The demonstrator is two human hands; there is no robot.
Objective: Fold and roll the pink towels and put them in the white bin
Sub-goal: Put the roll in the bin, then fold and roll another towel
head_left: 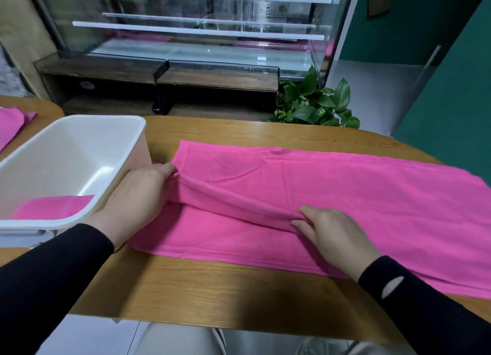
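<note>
A long pink towel (358, 195) lies spread across the wooden table (212, 288), running from the middle to the right edge. Its far part is folded over toward me, making a raised crease. My left hand (140, 198) pinches that fold at the towel's left end. Farther right along the same fold, my right hand (334, 235) pinches the cloth with its fingertips. The white bin (79, 152) stands on the table at the left, right beside my left hand. A piece of pink cloth (53, 207) lies in its near corner.
More pink towels (10, 126) lie on a second table at the far left. A green potted plant (316, 102) stands behind the table's far edge. Behind it is a glass display case (199, 30). My knees show under the near edge.
</note>
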